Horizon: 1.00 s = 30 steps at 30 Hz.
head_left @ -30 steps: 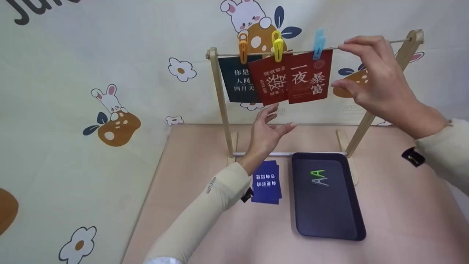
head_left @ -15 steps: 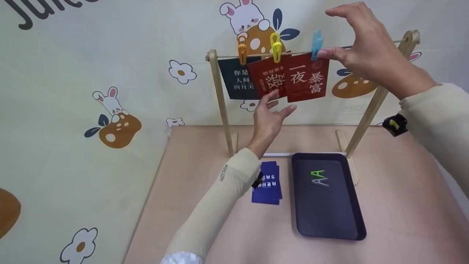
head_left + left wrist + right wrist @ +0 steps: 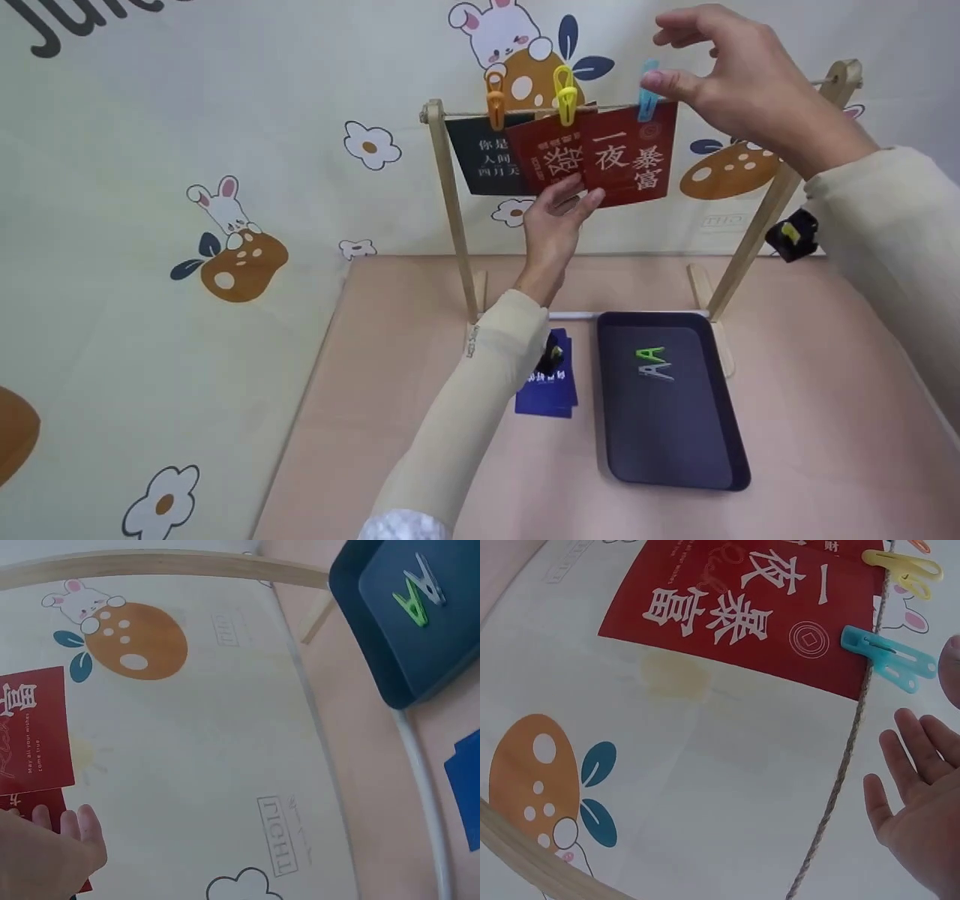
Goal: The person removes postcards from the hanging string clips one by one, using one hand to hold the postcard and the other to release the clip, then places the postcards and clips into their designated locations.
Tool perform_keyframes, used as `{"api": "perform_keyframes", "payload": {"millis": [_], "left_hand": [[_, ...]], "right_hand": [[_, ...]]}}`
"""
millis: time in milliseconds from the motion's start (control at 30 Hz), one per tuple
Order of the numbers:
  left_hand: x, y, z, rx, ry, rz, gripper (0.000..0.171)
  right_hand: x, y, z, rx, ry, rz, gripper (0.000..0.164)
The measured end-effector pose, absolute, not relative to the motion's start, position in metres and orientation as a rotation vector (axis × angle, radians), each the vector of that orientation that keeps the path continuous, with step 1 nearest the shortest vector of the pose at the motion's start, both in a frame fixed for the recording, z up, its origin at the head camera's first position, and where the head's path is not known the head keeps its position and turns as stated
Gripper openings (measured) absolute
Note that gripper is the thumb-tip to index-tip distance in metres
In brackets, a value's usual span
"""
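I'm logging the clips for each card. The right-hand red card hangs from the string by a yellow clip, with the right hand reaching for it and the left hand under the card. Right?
Not quite: the clip on that red card is blue, not yellow, as the right wrist view shows plainly. The right hand does reach for it, and the left hand is at the card's lower edge.

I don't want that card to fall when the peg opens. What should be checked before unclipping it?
1. Left hand supports the red card from below: ok, fingers touch its lower edge.
2. Right hand grips the blue peg: cannot tell, fingers are at it, not plainly closed.
3. Blue peg clamps card to string: ok.
4. Yellow peg clear of this card: ok.
5. Tray has room: ok, holds two pegs.
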<state>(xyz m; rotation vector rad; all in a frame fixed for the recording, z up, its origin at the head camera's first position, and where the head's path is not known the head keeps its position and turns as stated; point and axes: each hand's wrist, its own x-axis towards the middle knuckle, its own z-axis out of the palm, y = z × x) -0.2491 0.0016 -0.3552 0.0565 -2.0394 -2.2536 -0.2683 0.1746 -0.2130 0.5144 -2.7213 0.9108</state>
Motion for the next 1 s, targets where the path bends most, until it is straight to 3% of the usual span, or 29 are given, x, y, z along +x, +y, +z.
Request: {"api": "perform_keyframes", "payload": {"millis": [367, 667, 1000], "left_hand": [[-0.239, 0.009, -0.355, 0.191, -1.938, -2.425, 0.031], [-0.246, 0.017, -0.383, 0.259, -1.737, -2.572, 0.026], [-0.245, 0.018, -0.382, 0.273, -1.617, -2.617, 0.024]], "right_hand": [[-0.270, 0.165, -0.212, 0.335, -2.793, 1.002, 0.053], [-0.274, 0.170, -0.219, 0.345, -2.856, 0.988, 0.057], [-0.274, 0.169, -0.221, 0.352, -2.783, 1.152, 0.054]]}}
